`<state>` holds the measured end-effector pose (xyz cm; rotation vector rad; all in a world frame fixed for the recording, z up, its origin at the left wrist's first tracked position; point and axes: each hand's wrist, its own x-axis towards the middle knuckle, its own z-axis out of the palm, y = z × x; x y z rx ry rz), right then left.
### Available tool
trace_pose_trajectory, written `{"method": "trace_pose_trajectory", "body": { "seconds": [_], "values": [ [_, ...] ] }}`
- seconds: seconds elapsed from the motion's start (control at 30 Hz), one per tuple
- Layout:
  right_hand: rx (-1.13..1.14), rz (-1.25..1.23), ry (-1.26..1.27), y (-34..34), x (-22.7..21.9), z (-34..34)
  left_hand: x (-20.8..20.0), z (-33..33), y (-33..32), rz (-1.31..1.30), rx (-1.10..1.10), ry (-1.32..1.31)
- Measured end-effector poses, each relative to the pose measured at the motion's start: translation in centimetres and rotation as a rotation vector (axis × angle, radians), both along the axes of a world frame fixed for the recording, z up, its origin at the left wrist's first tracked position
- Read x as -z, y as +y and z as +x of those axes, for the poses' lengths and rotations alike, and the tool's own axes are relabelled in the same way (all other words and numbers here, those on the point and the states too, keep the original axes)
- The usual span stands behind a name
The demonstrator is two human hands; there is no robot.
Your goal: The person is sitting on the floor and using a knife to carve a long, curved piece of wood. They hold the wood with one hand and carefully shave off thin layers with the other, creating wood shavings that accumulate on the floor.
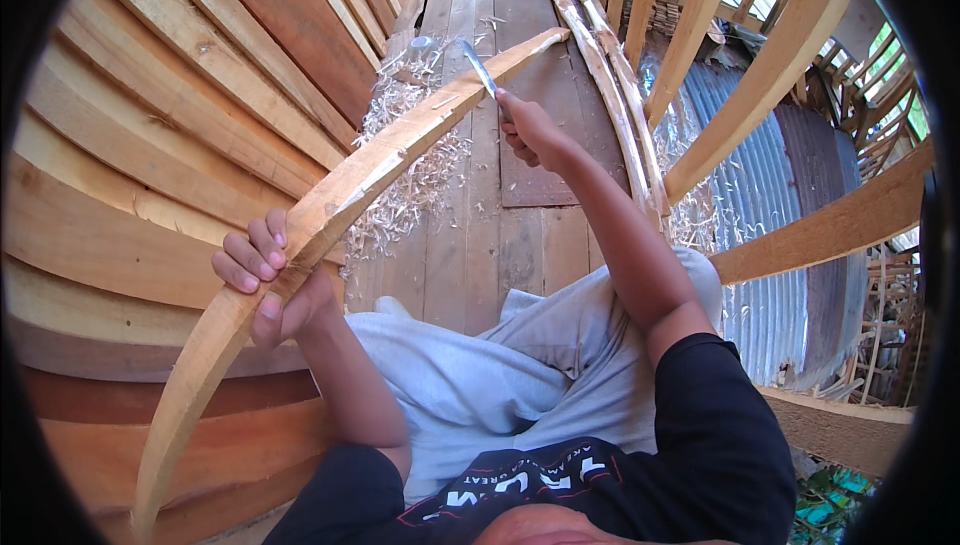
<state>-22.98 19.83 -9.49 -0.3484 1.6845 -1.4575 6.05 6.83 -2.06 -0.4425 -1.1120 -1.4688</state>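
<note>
A long squared timber (345, 182) slants across in front of me, from the lower left to the far middle. My left hand (270, 275) is wrapped round its lower half, fingers over the top and thumb on the near side. My right hand (528, 132) is closed on the handle of a knife with a long, narrow, curved blade (478, 67). The blade lies against or just over the far part of the timber; I cannot tell whether it touches. Pale, freshly cut patches show along the timber's right side.
Pale wood shavings (405, 200) lie heaped on the plank floor (520, 245) under the timber. Wooden boards (150, 160) line the left side. Two peeled poles (612, 70) lie to the right, beside wooden posts (775, 95) and corrugated metal sheets (765, 300). A round grey object (422, 43) sits beyond the shavings.
</note>
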Motion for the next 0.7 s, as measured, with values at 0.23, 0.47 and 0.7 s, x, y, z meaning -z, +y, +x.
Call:
{"method": "trace_pose_trajectory", "body": {
  "seconds": [0.23, 0.47, 0.7],
  "values": [
    [-0.023, -0.057, 0.071, -0.9, -0.8, 2.4, 0.3, -0.4, -0.1, 0.008, -0.016, -0.021],
    [-0.071, -0.115, 0.287, -0.4, -0.3, 3.6, 0.1, -0.7, 0.7, 0.032, -0.028, 0.002],
    [0.29, -0.131, -0.14, 1.0, 1.9, -1.7, -1.6, 1.0, 1.3, -0.008, -0.083, 0.062]
  ]
}}
